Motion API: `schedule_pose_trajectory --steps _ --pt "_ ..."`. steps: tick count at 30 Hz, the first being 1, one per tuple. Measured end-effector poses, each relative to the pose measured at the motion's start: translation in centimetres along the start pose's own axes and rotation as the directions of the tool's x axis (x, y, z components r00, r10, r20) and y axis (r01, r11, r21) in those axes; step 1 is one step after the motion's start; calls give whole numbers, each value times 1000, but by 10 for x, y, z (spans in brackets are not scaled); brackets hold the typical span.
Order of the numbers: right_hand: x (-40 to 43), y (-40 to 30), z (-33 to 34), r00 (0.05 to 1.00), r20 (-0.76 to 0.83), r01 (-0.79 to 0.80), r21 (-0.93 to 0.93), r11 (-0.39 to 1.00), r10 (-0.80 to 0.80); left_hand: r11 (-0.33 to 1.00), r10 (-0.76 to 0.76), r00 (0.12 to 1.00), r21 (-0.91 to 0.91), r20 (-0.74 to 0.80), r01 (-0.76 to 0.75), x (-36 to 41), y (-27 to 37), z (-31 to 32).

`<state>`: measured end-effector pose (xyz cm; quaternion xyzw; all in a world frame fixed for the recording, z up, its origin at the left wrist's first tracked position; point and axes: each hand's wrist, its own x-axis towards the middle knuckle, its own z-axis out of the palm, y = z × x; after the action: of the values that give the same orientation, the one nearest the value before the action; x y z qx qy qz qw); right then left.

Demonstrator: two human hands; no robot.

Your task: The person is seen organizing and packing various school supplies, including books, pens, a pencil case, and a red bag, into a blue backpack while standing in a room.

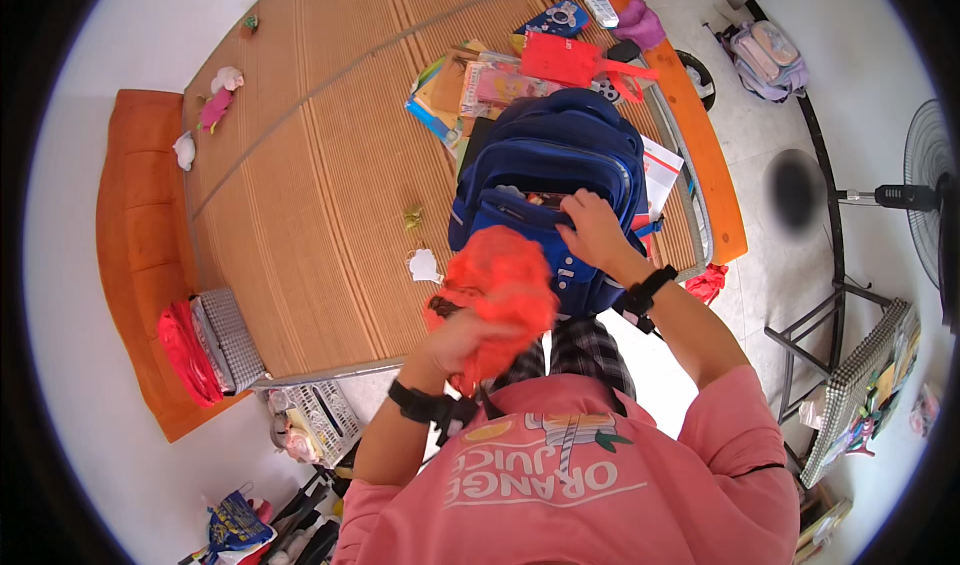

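Note:
A navy-blue backpack sits at the bed's near edge, its front pocket unzipped and gaping. Small items show inside that pocket, too partly hidden to name. The fingers of my right hand pinch the pocket's upper edge on the right side. My left hand grips a crumpled bundle of red-orange fabric, held in front of the backpack's lower left. Some of the fabric is blurred and covers part of the bag.
Books and papers, a red pouch and a blue case lie behind the backpack. A white tag and a small gold object rest on the mat. A fan stands right.

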<state>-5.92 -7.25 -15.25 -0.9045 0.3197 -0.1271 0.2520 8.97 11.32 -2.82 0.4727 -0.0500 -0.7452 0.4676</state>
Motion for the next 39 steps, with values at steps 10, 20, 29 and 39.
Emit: schedule_pose_trajectory --steps 10,20,29,39 --pt "-25 2 -6 991 115 22 357 934 -67 763 -52 945 -624 -324 -172 69 -54 -16" --pt "-27 -19 -7 995 -95 31 185 982 -14 958 -94 743 144 -663 249 41 -76 -76" --pt "27 -9 -12 971 213 -169 292 942 108 909 -123 934 -416 -335 -29 38 -15 -33" --pt "-8 -57 31 910 380 -236 139 962 169 577 747 208 771 -632 269 46 -22 -146"
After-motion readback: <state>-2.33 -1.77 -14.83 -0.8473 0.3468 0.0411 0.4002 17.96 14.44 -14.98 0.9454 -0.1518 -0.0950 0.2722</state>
